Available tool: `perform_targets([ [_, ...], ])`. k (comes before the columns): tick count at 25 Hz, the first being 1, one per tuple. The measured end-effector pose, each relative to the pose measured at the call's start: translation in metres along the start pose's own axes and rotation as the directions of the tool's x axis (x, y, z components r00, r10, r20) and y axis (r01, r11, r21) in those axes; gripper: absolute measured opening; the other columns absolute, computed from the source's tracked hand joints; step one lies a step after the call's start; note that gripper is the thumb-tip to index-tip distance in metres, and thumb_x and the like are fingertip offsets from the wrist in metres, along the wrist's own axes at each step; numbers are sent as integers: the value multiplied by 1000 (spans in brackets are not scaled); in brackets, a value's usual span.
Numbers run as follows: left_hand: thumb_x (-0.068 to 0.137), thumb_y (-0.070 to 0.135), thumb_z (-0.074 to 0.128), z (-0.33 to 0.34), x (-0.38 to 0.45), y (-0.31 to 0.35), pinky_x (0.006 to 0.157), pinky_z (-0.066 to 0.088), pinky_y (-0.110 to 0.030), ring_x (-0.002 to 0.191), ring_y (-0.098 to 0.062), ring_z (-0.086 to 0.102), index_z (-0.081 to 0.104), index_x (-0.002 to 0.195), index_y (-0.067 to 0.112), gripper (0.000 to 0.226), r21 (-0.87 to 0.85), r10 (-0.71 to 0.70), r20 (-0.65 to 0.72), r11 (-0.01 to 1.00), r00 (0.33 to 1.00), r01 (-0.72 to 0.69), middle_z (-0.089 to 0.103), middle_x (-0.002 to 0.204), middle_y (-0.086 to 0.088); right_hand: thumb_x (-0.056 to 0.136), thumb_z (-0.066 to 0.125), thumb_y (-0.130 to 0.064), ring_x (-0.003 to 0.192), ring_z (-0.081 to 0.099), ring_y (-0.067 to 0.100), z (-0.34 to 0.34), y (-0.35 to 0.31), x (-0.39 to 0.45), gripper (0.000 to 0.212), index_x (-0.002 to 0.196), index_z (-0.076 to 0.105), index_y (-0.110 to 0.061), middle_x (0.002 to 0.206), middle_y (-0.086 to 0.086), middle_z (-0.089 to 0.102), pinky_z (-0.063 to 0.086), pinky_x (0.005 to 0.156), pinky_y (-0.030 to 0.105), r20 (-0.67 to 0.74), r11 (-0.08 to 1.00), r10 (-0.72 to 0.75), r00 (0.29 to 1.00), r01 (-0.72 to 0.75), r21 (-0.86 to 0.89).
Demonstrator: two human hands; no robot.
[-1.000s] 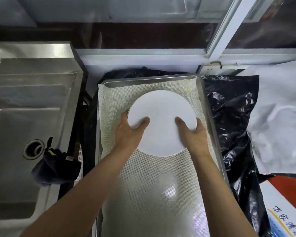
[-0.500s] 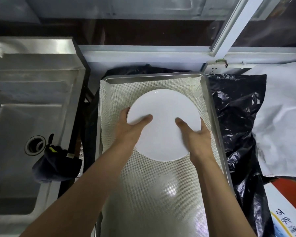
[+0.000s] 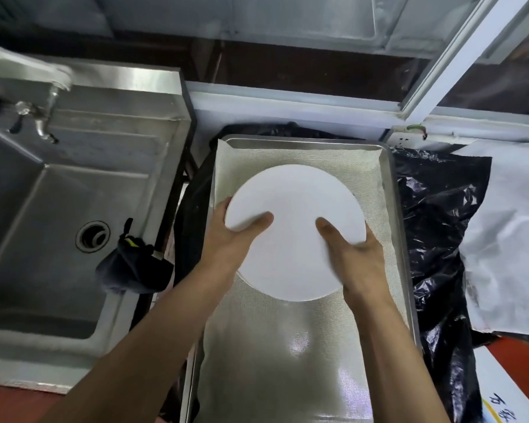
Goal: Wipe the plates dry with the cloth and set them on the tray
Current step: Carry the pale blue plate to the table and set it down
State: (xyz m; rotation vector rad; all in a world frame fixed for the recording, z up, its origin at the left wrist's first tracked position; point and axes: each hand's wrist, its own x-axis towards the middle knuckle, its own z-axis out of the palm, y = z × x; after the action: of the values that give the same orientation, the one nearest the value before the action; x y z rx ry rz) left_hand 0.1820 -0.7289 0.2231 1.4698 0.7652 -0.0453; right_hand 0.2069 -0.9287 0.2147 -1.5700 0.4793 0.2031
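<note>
A round white plate [image 3: 297, 221] is held over the far half of a metal tray [image 3: 393, 184] lined with a pale mesh mat [image 3: 281, 355]. My left hand [image 3: 229, 239] grips the plate's left rim, thumb on top. My right hand [image 3: 355, 257] grips its lower right rim, thumb on top as well. I cannot tell whether the plate touches the mat. A dark cloth [image 3: 132, 267] lies bunched on the sink's right edge, apart from both hands.
A steel sink [image 3: 58, 209] with a drain and a tap fills the left. Black plastic sheeting [image 3: 440, 227] and white wrapping [image 3: 513, 239] lie right of the tray. A printed box [image 3: 513, 389] sits at the bottom right. A window frame runs behind.
Both hands and the plate have kept their hold and drifted slightly toward me over the tray. My view has tipped a little, showing more of the sink and tap.
</note>
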Motion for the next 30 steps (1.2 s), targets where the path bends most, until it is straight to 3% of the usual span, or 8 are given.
perform_targets([
  [4,67,42,91,-35,-24,9,86,58,-38,107,-13,66,55,131,39,74,-64,-5,-112,998,994,-2,67,118,14,75,90,-34,86,75,2,26,-16,-21,34,104,73,-33,96,-21,78,59,74,29,99,1000,-13,995,12,4],
  [9,68,39,91,-100,-55,17,86,58,-39,107,-15,66,57,129,34,70,-154,-7,-249,988,968,-33,69,116,13,76,89,-34,80,74,-2,76,-31,-55,28,99,73,-36,91,-23,77,57,58,16,266,998,-40,963,52,-37],
  [14,68,36,91,-180,-102,12,85,58,-41,102,-14,67,59,123,36,64,-237,-34,-413,969,910,-72,70,112,13,78,89,-31,76,72,-6,139,-35,-113,28,100,72,-34,86,-26,76,53,53,10,439,993,-33,898,78,-85],
  [21,66,44,90,-310,-187,-23,74,53,-34,99,-13,64,57,123,37,67,-316,-102,-612,941,784,-125,68,110,12,78,89,-33,77,73,-5,228,-15,-230,30,103,73,-33,87,-25,76,55,56,13,665,977,7,747,136,-163],
  [25,67,44,90,-380,-250,-60,81,55,-42,103,-20,64,54,127,37,70,-375,-158,-690,913,706,-162,67,114,9,78,89,-30,82,75,3,272,10,-313,29,103,73,-28,91,-18,79,60,69,26,757,951,33,653,213,-225],
  [28,67,43,90,-429,-299,-93,81,56,-43,101,-19,65,54,121,40,65,-409,-203,-745,892,635,-194,68,109,12,79,89,-27,75,75,2,298,35,-377,27,101,73,-26,86,-17,78,57,55,19,813,936,47,580,258,-238],
  [30,67,43,90,-461,-335,-117,88,57,-49,101,-21,65,54,118,42,63,-418,-233,-782,884,578,-208,67,109,11,77,90,-29,78,76,6,314,56,-420,31,103,73,-24,87,-14,79,58,57,22,848,925,84,523,276,-262],
])
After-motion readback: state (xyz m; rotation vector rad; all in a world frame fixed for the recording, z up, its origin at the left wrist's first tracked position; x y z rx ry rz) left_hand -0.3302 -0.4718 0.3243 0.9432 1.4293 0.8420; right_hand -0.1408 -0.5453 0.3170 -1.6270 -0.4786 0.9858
